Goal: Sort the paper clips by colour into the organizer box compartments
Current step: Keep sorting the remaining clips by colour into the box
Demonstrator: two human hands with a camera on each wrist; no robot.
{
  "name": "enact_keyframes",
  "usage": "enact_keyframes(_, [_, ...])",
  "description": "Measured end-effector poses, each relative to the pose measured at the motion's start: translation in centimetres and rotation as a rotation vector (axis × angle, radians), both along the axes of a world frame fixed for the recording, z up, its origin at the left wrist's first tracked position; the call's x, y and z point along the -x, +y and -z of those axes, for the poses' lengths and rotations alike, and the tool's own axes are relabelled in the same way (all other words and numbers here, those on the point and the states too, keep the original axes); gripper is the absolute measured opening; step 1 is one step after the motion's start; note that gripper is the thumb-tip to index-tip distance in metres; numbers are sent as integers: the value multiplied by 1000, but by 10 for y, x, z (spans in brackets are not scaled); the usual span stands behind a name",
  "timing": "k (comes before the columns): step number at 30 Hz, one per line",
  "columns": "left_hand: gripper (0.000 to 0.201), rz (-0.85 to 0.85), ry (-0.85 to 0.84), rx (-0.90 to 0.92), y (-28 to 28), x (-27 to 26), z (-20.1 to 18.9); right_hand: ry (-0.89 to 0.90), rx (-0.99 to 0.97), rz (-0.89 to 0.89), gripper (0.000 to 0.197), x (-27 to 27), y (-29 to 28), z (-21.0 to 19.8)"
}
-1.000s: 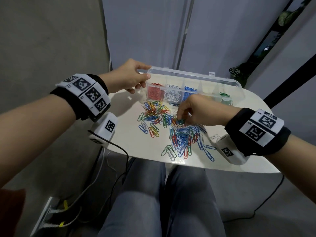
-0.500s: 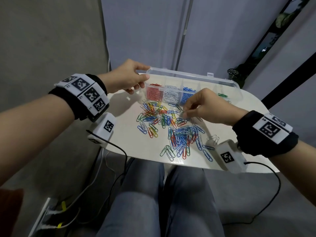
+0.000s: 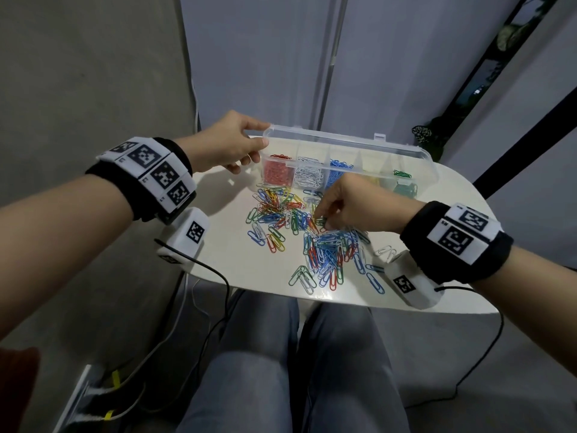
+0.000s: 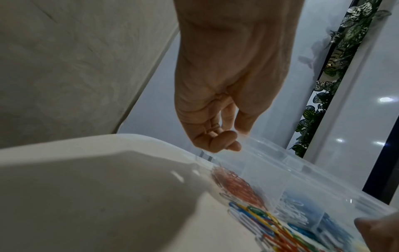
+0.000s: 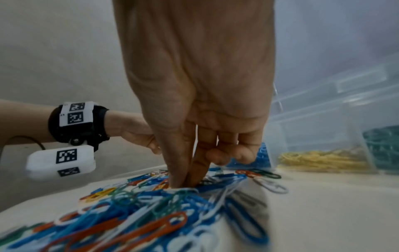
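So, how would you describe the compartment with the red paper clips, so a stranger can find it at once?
Find the clear organizer box at the far edge of the white table. Its compartments run in one row; take the end one beside the left hand, the red compartment. Its neighbour holds white clips, and no other compartment holds red.

Only black-and-white square codes on wristbands (image 3: 459, 232) (tiny numerals beside them probably unreadable).
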State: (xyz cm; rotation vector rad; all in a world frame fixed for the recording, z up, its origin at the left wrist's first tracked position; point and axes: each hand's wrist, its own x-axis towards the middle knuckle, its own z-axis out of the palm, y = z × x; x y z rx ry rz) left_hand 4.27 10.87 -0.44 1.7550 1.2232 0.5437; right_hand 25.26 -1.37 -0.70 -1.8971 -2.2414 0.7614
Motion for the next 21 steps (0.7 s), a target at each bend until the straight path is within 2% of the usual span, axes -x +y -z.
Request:
enact_keyframes(7, [48,5,-2,-6,1,0,0,-45,-14,-20,10,2,-2,0])
enact_keyframes(13, [49,7,-8,-7,2,1,2,64,-74,18,7,-8,-9,-12])
enact_keyframes(17, [49,11,-10,-6,4,1,2,236,-244,255,10,-40,-5,-40])
enact_keyframes(21, [48,7,-18,-12,4,1,4,229,-414,513,9,-84,7,-53])
